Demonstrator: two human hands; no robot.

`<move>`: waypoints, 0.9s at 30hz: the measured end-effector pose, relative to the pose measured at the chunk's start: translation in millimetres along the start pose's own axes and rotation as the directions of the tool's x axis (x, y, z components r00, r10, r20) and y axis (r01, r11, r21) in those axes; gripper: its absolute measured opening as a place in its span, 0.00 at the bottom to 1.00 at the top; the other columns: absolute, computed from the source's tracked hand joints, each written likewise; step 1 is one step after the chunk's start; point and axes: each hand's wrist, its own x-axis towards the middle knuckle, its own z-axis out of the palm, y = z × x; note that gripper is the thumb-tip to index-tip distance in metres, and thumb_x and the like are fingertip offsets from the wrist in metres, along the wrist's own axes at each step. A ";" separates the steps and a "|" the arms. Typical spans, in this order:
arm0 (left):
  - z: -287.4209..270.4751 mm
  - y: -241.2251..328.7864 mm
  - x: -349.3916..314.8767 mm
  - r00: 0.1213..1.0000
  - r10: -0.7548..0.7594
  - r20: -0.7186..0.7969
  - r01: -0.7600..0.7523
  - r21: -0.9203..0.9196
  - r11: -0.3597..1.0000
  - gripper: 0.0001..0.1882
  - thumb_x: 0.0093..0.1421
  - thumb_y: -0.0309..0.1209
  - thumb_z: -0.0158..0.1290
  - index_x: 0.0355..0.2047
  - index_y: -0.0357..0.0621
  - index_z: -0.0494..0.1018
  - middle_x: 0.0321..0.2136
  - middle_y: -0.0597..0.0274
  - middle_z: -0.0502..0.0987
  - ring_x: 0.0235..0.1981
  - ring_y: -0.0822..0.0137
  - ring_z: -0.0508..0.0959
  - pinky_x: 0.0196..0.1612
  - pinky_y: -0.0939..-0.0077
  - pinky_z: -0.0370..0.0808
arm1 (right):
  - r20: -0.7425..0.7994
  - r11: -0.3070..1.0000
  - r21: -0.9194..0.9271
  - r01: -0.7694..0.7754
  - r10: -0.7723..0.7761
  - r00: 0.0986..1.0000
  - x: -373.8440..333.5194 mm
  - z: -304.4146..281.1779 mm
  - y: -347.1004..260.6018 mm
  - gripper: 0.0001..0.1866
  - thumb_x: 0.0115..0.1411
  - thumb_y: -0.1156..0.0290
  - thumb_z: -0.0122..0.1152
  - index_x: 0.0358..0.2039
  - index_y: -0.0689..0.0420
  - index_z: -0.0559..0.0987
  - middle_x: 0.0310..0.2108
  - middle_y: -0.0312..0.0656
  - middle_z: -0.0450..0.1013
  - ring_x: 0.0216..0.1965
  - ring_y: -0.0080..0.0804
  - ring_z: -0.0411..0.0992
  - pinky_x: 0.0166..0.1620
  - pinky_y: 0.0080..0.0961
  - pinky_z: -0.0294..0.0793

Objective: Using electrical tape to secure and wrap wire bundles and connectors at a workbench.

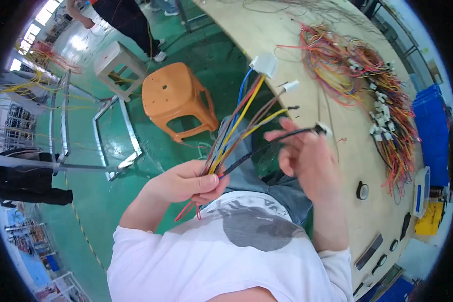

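My left hand (196,183) is closed round a wire harness (235,136) of brown, yellow, blue and red wires. Its branches fan upward, one ending in a large white connector (265,64), another in a smaller white connector (290,86). From this fist a black-wrapped branch (256,151) runs right to a small black-and-white end piece (324,130), whose kind I cannot make out. My right hand (312,163) is beside that end, its fingers apart, slightly bent and a little blurred. Whether they touch the branch is unclear. Red wire loops (186,211) hang below my left hand.
On the wooden table (337,221) at right lie a large heap of harnesses (382,105) and a black tape roll (362,191). Blue bins (430,136) stand beyond. An orange stool (168,93), a pale stool (117,63), a metal frame (131,128) and another person (128,22) are to the left.
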 end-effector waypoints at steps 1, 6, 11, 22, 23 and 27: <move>2.7 1.3 1.0 0.999 0.001 0.040 -0.003 0.032 0.999 0.16 0.60 0.42 0.39 0.23 0.42 0.59 0.16 0.73 0.57 0.15 0.82 0.54 0.17 0.88 0.51 | 0.048 0.988 0.153 0.034 -0.042 0.998 9.6 11.4 -3.5 0.24 0.60 0.55 0.36 0.49 0.61 0.62 0.40 0.45 0.68 0.24 0.21 0.65 0.25 0.16 0.61; 3.2 8.3 10.1 0.992 0.043 0.122 -0.061 0.144 0.988 0.17 0.60 0.42 0.39 0.22 0.42 0.59 0.15 0.73 0.57 0.15 0.81 0.56 0.17 0.87 0.55 | -0.047 0.994 0.103 0.048 -0.043 0.998 20.7 37.8 -14.9 0.19 0.59 0.60 0.42 0.40 0.63 0.69 0.34 0.43 0.70 0.21 0.19 0.63 0.24 0.14 0.61; 3.1 2.4 25.8 0.992 0.122 0.020 -0.121 -0.055 0.991 0.14 0.60 0.39 0.39 0.24 0.41 0.59 0.15 0.72 0.56 0.13 0.80 0.57 0.15 0.86 0.55 | -0.206 0.988 0.065 0.140 -0.124 0.971 17.9 32.7 -24.3 0.13 0.57 0.67 0.48 0.33 0.64 0.73 0.28 0.39 0.70 0.20 0.19 0.63 0.24 0.14 0.61; -10.4 9.7 44.5 0.989 0.146 0.016 -0.143 -0.123 0.982 0.11 0.59 0.37 0.42 0.28 0.41 0.61 0.16 0.71 0.58 0.13 0.81 0.54 0.14 0.88 0.49 | 0.186 0.852 0.405 0.331 -0.431 0.883 10.7 -12.4 -26.0 0.29 0.54 0.55 0.48 0.49 0.63 0.62 0.36 0.45 0.69 0.42 0.33 0.61 0.45 0.26 0.60; -13.9 12.1 44.6 0.986 0.155 0.061 -0.148 -0.107 0.983 0.11 0.58 0.37 0.43 0.29 0.41 0.62 0.17 0.70 0.59 0.13 0.81 0.55 0.14 0.88 0.50 | 0.261 0.853 0.427 0.299 -0.433 0.863 14.4 -13.0 -31.9 0.31 0.52 0.51 0.48 0.50 0.62 0.62 0.37 0.46 0.69 0.43 0.34 0.61 0.45 0.27 0.60; -8.9 11.0 25.1 0.986 0.159 0.056 -0.154 -0.090 0.984 0.12 0.56 0.35 0.46 0.35 0.39 0.63 0.22 0.67 0.65 0.17 0.81 0.57 0.16 0.88 0.53 | 0.406 0.831 0.550 0.085 -0.355 0.842 6.7 -6.3 -32.8 0.50 0.39 0.28 0.42 0.50 0.61 0.62 0.43 0.55 0.65 0.49 0.47 0.57 0.51 0.40 0.51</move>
